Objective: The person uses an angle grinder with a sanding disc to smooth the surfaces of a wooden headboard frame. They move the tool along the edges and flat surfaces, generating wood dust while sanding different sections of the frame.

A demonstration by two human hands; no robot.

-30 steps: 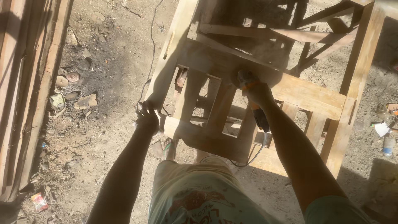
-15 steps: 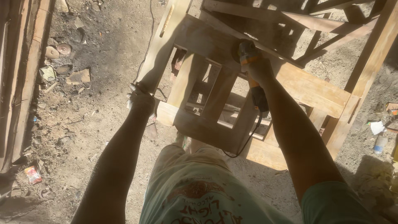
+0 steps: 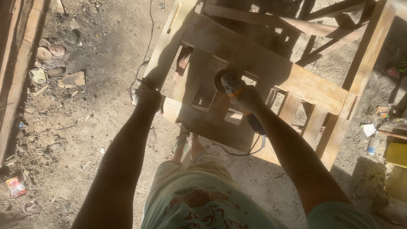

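A pale wooden frame (image 3: 280, 74) of rails and slats lies tilted in front of me over dusty ground. My left hand (image 3: 147, 94) grips the frame's left upright near its lower corner. My right hand (image 3: 247, 98) is closed around an orange and black angle grinder (image 3: 232, 86). Its round disc rests on a vertical slat in the middle of the frame. The grinder's black cable (image 3: 237, 152) loops down under my right forearm. Below the frame I see my foot in a sandal (image 3: 183, 144).
Long wooden planks (image 3: 17, 51) lie along the left edge. Scraps, stones and litter (image 3: 63, 76) are scattered on the dirt at the left. A plastic bottle (image 3: 372, 144) and a yellow object (image 3: 396, 153) sit at the right. A thin cord (image 3: 148, 42) runs across the ground.
My right hand has drawn the grinder down and to the left, from the upper cross rail onto a middle slat. My left hand keeps its hold on the upright.
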